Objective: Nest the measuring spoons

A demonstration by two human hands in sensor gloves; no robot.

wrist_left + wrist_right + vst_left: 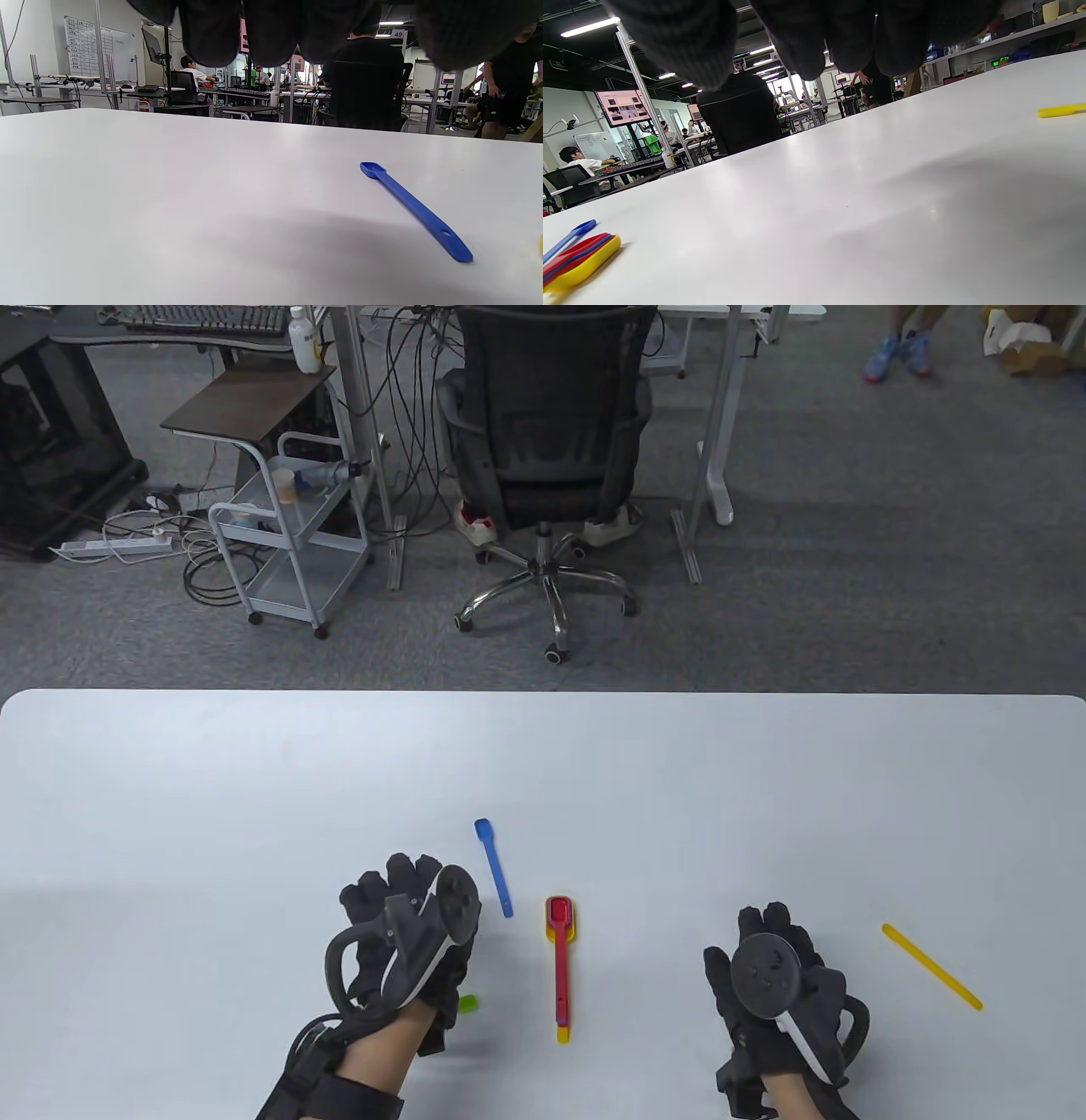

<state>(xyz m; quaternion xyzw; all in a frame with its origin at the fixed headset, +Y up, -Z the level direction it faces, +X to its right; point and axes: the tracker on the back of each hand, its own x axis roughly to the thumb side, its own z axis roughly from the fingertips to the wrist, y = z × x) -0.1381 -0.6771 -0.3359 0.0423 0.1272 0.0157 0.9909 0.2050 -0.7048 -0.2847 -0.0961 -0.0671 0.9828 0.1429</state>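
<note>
A nested stack of spoons, red on top of yellow with a blue layer between, lies in the middle of the white table; it also shows in the right wrist view. A loose blue spoon lies just left of it and shows in the left wrist view. A thin yellow spoon lies at the right, its tip in the right wrist view. A green piece peeks out beside my left hand. My right hand hovers between stack and yellow spoon. Both hands' fingers hang loose, holding nothing visible.
The white table stretches wide behind the spoons. Beyond its far edge stand an office chair, a small metal cart and desk legs on grey carpet.
</note>
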